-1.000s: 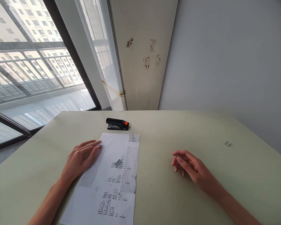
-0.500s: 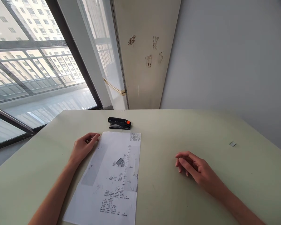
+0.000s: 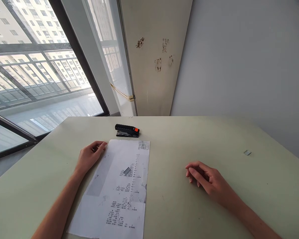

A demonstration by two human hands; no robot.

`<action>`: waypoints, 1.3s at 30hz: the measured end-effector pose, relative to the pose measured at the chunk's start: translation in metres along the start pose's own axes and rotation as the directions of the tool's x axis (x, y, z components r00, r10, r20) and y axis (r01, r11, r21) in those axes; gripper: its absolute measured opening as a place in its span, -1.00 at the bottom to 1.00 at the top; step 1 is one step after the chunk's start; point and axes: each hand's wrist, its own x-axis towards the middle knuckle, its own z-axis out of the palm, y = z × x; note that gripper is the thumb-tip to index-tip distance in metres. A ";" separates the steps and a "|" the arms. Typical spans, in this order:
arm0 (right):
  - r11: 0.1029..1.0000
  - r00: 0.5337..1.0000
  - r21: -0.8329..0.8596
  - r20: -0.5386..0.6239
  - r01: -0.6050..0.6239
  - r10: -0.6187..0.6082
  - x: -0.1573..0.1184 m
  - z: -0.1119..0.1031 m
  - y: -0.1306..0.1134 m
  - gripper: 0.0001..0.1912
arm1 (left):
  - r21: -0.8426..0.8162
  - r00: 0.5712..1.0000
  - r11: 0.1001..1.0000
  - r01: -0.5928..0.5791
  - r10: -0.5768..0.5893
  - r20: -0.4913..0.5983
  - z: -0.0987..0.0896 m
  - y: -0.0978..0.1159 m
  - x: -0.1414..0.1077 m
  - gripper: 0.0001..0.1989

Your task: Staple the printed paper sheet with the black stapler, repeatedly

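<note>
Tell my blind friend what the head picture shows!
A bare left hand is beside printed white paper bearing a small grey rectangle, a bare right hand apart; a black-and-orange stapler beyond, on a pale green table.

Left hand (image 3: 91, 156) seen half-curled, left of centre; right hand (image 3: 205, 179) held loosely bent, right of centre; forearms (image 3: 59, 205) angled inward.

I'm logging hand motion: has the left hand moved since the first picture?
Yes. Judged against the stapler, the left hand has shifted forward and curled in at the paper's left edge.
</note>
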 end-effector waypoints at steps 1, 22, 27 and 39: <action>1.000 1.000 0.000 -0.007 0.003 -0.003 0.000 0.000 0.000 -0.50 | 0.004 1.000 1.000 -0.005 0.005 -0.003 0.000 -0.001 0.000 -0.53; 0.999 0.996 -0.016 -0.085 0.028 -0.029 -0.001 0.005 -0.002 -0.47 | -0.008 1.000 1.000 -0.004 0.004 0.009 -0.001 0.003 -0.002 -0.53; 0.999 0.998 -0.021 -0.057 0.033 -0.034 -0.001 0.004 -0.003 -0.51 | 0.002 1.000 1.000 -0.003 0.003 0.006 -0.001 0.003 -0.002 -0.53; 0.998 0.999 -0.045 -0.024 0.037 -0.038 0.001 0.002 -0.001 -0.55 | -0.004 1.000 1.000 0.004 -0.004 0.001 -0.001 0.004 -0.002 -0.52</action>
